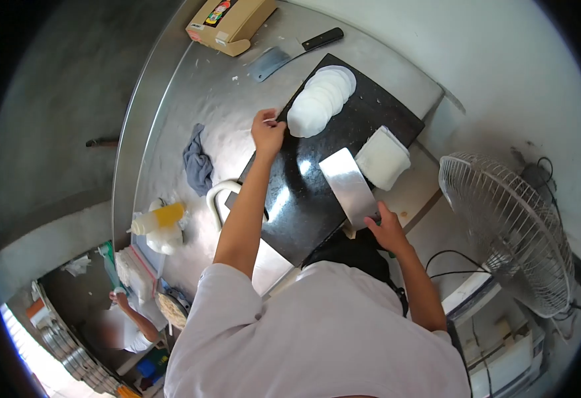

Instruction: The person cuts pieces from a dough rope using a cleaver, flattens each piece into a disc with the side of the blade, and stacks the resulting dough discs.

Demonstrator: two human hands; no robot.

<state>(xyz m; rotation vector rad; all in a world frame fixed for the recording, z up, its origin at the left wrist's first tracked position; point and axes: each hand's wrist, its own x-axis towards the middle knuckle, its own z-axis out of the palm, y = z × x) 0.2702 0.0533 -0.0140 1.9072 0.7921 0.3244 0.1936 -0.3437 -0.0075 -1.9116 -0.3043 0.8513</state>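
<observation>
A row of overlapping thin white rounds, like dough wrappers [323, 99], lies at the far end of a shiny black board [310, 169]. My left hand [268, 132] is at the board's left edge beside the nearest rounds, its fingers slightly curled and apart, with nothing visible in them. In my right hand [386, 229] is a cleaver [349, 186], held near the handle end, its broad blade flat over the board's right side. Just beyond the blade sits a stack of white sheets [383, 159]. The cleaver's handle is mostly hidden by my fingers.
Behind the board lie another cleaver [270, 63] and a cardboard box [230, 23]. To the left are a grey cloth [198, 159] and a yellow squeeze bottle [164, 217]. A caged fan [509, 225] stands close on the right. Another person's arm [138, 318] shows at lower left.
</observation>
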